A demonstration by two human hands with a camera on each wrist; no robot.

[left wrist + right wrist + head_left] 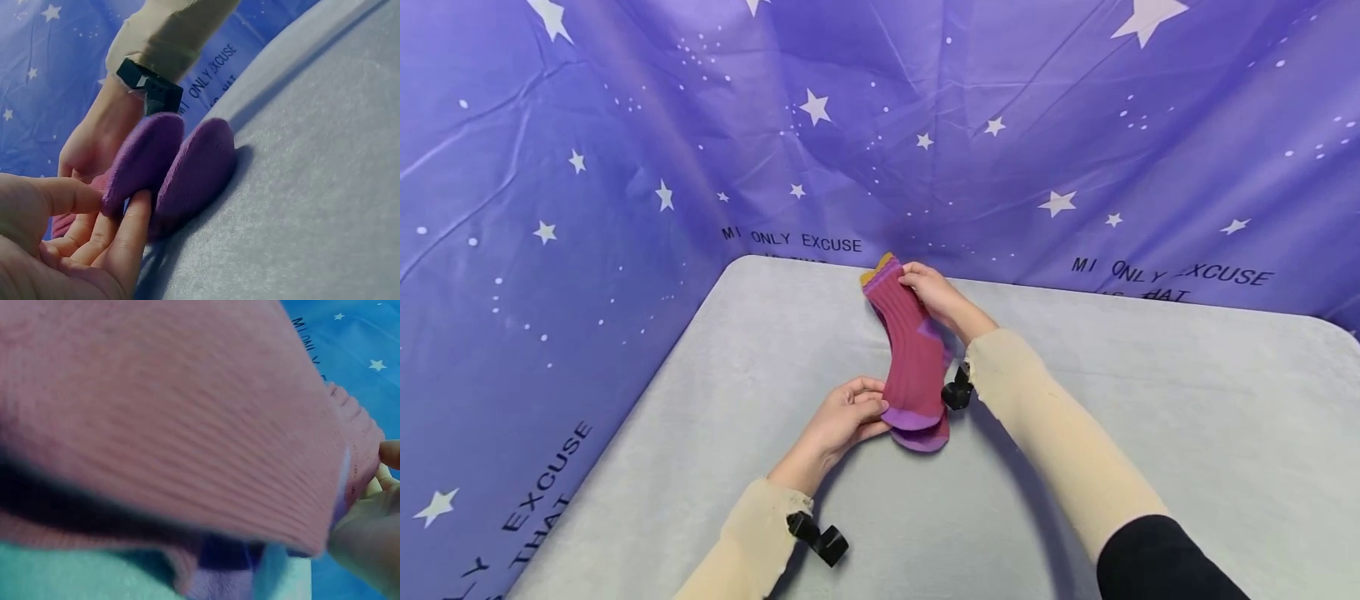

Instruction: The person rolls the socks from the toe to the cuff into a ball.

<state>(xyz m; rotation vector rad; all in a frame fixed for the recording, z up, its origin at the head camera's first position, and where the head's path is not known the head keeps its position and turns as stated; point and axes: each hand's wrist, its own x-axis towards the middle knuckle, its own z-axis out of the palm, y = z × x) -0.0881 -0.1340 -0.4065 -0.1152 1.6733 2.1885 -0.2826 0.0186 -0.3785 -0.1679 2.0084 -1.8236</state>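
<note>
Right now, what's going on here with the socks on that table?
A person is handling a pair of magenta socks stacked on a grey table. The left hand pinches the purple toe ends, and the right hand holds the cuff end near the starry purple backdrop. The socks lie stretched between the two hands.

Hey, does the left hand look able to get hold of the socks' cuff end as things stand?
Probably yes, with a longer reach: the left hand holds the toe end of the socks, but the right hand already grips the cuff.
</note>
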